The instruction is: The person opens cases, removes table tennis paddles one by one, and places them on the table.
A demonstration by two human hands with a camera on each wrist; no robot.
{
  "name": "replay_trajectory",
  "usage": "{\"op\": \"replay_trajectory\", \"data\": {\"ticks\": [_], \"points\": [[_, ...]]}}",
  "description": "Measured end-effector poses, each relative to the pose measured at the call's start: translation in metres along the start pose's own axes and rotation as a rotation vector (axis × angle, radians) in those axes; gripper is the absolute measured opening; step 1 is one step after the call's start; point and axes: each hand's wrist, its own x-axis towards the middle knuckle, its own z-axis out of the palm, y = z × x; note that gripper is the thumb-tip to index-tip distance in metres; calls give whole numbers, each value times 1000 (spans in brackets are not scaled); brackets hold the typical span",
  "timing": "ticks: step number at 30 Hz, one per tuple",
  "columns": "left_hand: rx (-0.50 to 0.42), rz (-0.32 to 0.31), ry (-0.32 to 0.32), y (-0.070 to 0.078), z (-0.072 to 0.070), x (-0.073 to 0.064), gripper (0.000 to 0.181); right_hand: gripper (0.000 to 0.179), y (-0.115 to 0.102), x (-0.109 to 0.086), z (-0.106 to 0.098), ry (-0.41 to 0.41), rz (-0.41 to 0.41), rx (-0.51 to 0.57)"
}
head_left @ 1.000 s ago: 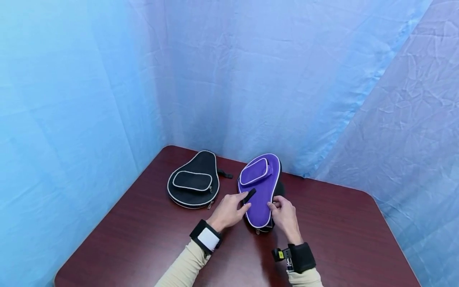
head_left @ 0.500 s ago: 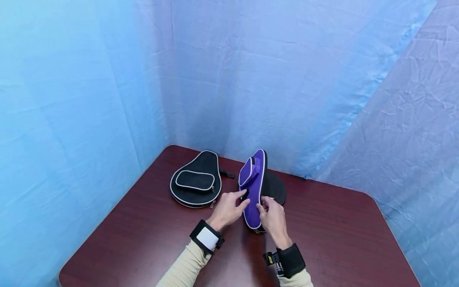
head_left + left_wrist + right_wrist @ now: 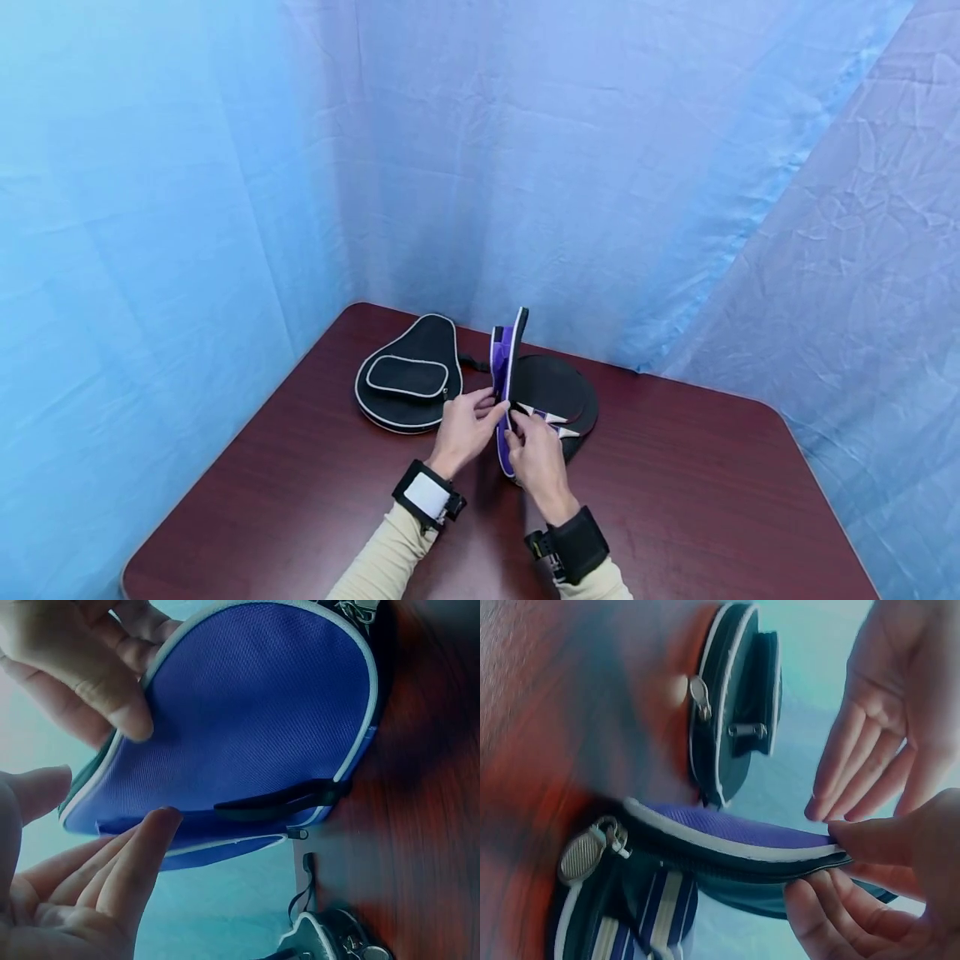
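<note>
The purple cover (image 3: 255, 712) of a paddle case stands on edge, seen nearly edge-on in the head view. My right hand (image 3: 540, 462) pinches its white-piped rim between thumb and fingers. On the cover's pocket side, my left hand (image 3: 459, 432) has its fingers extended, the tips at or very near the purple cloth; contact is hard to tell. Right of the cover lies a black round part (image 3: 555, 385), with two pale striped handles (image 3: 664, 915) showing near the right hand. A black strap (image 3: 274, 802) hangs on the purple face.
A black paddle case (image 3: 408, 400) with white piping and a front pocket lies just left of the hands. The dark red table (image 3: 300, 500) meets blue cloth hangings (image 3: 480, 167) behind and at the sides.
The purple cover has swung from lying nearly flat to upright, its right edge moving left with my right hand. The black round part and pale handles have come into view.
</note>
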Motion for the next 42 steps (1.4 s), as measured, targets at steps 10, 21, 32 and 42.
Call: {"op": "replay_trajectory", "data": {"ticks": [10,21,32,42], "points": [[-12,-120,145,-9,-12,5,36,33,-16,-1,16,-45,-77,50],[45,-248,190,-26,-28,3,16,40,-24,-9,31,-218,-57,115],[68,-278,184,-32,-31,2,16,30,-22,-9,33,-260,-23,129],[87,-282,189,-33,-31,4,10,22,-12,-6,24,-218,50,192]]}}
